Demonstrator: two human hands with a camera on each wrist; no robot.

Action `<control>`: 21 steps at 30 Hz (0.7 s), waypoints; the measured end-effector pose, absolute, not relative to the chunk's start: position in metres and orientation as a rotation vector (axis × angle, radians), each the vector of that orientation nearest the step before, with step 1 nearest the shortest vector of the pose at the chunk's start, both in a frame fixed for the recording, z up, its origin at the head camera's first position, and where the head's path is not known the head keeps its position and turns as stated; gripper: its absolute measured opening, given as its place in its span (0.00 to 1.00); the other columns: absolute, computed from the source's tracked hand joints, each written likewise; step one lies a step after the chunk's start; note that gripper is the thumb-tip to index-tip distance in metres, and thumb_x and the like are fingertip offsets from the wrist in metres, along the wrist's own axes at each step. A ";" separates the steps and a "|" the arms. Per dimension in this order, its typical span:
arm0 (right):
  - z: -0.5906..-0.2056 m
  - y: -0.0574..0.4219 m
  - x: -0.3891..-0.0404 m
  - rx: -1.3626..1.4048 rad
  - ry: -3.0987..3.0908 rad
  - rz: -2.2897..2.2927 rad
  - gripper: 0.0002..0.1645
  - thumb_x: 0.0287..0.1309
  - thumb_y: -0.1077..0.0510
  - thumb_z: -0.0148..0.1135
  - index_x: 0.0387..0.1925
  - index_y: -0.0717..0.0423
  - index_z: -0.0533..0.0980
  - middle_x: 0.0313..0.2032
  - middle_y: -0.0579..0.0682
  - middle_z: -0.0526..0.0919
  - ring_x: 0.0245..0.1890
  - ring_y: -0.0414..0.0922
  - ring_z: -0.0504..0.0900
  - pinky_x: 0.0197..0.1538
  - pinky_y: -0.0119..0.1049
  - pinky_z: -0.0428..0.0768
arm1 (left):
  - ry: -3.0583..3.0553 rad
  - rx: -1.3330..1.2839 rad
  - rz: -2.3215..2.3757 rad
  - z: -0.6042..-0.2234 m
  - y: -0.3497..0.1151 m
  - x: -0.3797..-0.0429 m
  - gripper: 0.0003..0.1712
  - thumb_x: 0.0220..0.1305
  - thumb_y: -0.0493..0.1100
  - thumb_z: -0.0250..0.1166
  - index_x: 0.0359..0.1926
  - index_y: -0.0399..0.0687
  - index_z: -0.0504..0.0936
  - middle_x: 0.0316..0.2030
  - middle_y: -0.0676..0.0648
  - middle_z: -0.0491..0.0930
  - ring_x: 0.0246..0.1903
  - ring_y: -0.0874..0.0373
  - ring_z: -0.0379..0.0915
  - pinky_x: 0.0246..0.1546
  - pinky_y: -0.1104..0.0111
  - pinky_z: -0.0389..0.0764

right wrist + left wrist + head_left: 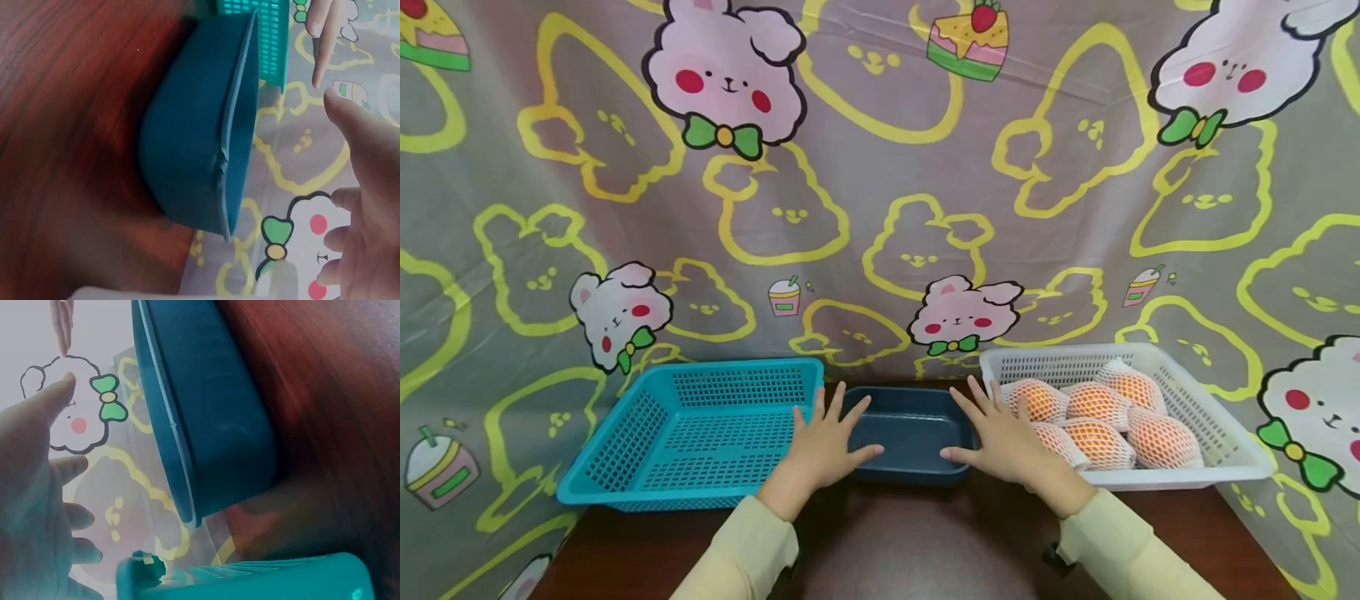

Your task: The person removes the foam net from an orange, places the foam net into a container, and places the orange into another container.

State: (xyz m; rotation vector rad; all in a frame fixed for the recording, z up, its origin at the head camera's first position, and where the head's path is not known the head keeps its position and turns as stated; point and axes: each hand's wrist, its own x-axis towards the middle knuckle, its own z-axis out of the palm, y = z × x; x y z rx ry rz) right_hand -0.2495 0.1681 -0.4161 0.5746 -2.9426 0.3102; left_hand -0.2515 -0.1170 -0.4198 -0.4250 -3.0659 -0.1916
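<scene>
My left hand (824, 446) is held with fingers spread above the gap between a teal perforated basket (730, 446) and a dark blue tub (910, 477). My right hand (1003, 437), also spread, is over the tub's right side, near the white basket (1232, 433). Both hands hold nothing. Several round orange fruits (1093, 444) in white foam nets lie in the white basket; the right hand partly hides some. Within the teal basket no items show, nor in the tub. In both wrist views the hands appear apart from the tub (212, 406), above its rim.
The three containers stand side by side on a dark reddish-brown wooden table (917, 542). Close behind them hangs a grey curtain (865, 183) with cartoon prints, which also runs along both sides.
</scene>
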 end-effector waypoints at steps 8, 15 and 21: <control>-0.404 0.186 -0.246 0.527 -2.922 0.369 0.60 0.42 0.17 0.45 0.71 0.42 0.50 0.70 0.56 0.48 0.67 0.64 0.42 0.57 0.71 0.46 | -3.043 -0.470 -0.220 -0.412 -0.109 -0.253 0.47 0.53 0.77 0.49 0.70 0.65 0.56 0.69 0.43 0.53 0.67 0.38 0.39 0.59 0.37 0.41; -0.397 0.209 -0.241 0.483 -2.881 0.372 0.55 0.47 0.23 0.52 0.70 0.49 0.56 0.68 0.59 0.55 0.65 0.66 0.50 0.57 0.70 0.49 | -2.990 -0.540 -0.238 -0.410 -0.098 -0.255 0.45 0.54 0.75 0.50 0.70 0.63 0.58 0.65 0.43 0.60 0.65 0.38 0.49 0.59 0.41 0.51; -0.395 0.231 -0.235 0.449 -2.864 0.419 0.47 0.50 0.31 0.59 0.66 0.52 0.62 0.63 0.62 0.65 0.59 0.62 0.66 0.51 0.62 0.67 | -2.952 -0.616 -0.344 -0.412 -0.086 -0.255 0.43 0.56 0.73 0.52 0.68 0.60 0.61 0.64 0.44 0.62 0.63 0.42 0.55 0.59 0.44 0.57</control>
